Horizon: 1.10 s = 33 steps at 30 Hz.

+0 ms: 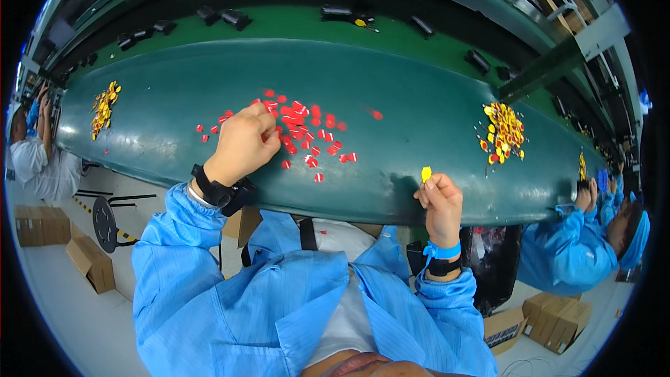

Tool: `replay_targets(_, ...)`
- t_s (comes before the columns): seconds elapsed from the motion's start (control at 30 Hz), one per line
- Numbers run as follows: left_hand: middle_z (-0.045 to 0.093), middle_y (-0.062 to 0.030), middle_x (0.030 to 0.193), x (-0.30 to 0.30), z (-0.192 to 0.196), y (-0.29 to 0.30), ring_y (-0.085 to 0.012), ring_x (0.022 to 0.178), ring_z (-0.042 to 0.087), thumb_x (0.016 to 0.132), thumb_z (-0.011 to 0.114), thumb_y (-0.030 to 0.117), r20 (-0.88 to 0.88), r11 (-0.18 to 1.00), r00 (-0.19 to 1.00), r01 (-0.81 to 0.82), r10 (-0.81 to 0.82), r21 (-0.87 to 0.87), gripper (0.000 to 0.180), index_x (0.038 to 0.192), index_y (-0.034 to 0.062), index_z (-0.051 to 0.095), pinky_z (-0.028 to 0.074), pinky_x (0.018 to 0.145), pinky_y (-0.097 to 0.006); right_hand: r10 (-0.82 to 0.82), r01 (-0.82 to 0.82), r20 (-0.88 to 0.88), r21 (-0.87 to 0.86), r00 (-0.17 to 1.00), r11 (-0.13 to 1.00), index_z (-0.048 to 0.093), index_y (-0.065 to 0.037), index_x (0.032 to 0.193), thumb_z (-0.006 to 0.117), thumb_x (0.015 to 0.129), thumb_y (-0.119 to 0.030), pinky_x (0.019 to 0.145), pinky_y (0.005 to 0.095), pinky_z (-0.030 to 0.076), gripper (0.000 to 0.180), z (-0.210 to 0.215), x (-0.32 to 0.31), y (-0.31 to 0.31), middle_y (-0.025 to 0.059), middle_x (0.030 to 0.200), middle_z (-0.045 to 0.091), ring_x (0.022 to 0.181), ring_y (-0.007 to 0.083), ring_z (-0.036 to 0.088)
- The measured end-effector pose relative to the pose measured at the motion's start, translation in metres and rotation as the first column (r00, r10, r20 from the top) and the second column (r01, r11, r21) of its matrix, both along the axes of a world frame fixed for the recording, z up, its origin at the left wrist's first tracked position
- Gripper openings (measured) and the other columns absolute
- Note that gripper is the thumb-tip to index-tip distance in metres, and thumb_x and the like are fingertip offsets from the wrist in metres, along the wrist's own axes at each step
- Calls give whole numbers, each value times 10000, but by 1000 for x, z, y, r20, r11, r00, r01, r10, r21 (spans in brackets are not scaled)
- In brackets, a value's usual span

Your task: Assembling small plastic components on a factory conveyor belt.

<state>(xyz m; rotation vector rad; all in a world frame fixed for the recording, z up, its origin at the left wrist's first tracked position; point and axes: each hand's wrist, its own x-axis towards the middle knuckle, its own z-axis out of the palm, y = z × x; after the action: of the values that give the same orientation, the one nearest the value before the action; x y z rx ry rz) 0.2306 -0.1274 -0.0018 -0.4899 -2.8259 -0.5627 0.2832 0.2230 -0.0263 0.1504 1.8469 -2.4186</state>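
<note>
My left hand (246,141) is over the left edge of a loose scatter of small red discs (312,162), several with a white stripe. Its fingers are curled together in a pinch, and whatever lies between them is hidden. Between the thumb and fingertips of my right hand (441,202) is a small yellow disc-like piece (426,174), held up above the near side of the green tabletop (377,188). To the right of that hand lies a heap of yellow and red pieces (504,132) with thin dark leads.
Another pile of yellow pieces (105,110) lies at the far left. Black cylindrical parts (236,19) sit on the green strip beyond the tabletop. A green post (541,70) rises at the back right. Co-workers sit at both ends; cardboard boxes (91,262) and a stool (105,225) stand on the floor.
</note>
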Motion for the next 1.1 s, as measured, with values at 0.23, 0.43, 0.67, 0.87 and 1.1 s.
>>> replay_targets(0.23, 617, -72, 753, -4, -9, -53, -170, 677, 593, 774, 560, -48, 95, 968, 988, -141, 124, 207, 216, 951, 22, 661, 481, 617, -273, -94, 91, 13, 132, 996, 987, 556, -19, 811, 565, 892, -82, 455, 199, 293, 103, -17, -1, -2, -17, 633, 493, 491, 42, 368)
replay_targets(0.43, 603, -27, 623, -72, -17, -129, -86, 555, 554, 816, 611, 101, 372, 677, 865, -497, 336, 544, 119, 782, -12, 633, 427, 491, -249, -100, 98, -2, 209, 995, 973, 566, -19, 804, 565, 890, -69, 439, 170, 243, 100, -18, -11, -9, -50, 623, 482, 490, 7, 353)
replay_targets(0.67, 618, -64, 823, -227, -30, -220, -111, 565, 554, 851, 619, 173, 546, 211, 731, -658, 410, 723, 228, 1011, 12, 598, 429, 463, -233, -140, 146, -41, 280, 989, 949, 562, -18, 781, 582, 872, -73, 441, 170, 273, 109, -23, -21, -17, -41, 594, 488, 486, 14, 379)
replay_targets(0.87, 624, -84, 732, -303, -48, -220, -114, 466, 520, 827, 695, 204, 628, -57, 585, -707, 513, 705, 258, 886, -32, 610, 372, 399, -241, -182, 182, -29, 287, 983, 940, 564, -21, 759, 596, 861, -65, 444, 171, 287, 116, -24, -18, -18, -40, 591, 490, 482, 20, 388)
replay_targets(1.1, 576, -3, 676, -237, 13, -159, -71, 502, 554, 840, 649, 73, 317, 267, 934, -352, 164, 897, 90, 874, 48, 570, 338, 383, -191, -122, 112, 33, 205, 992, 972, 558, -17, 791, 577, 874, -70, 465, 186, 304, 100, -18, -23, -10, -13, 635, 519, 509, 38, 401)
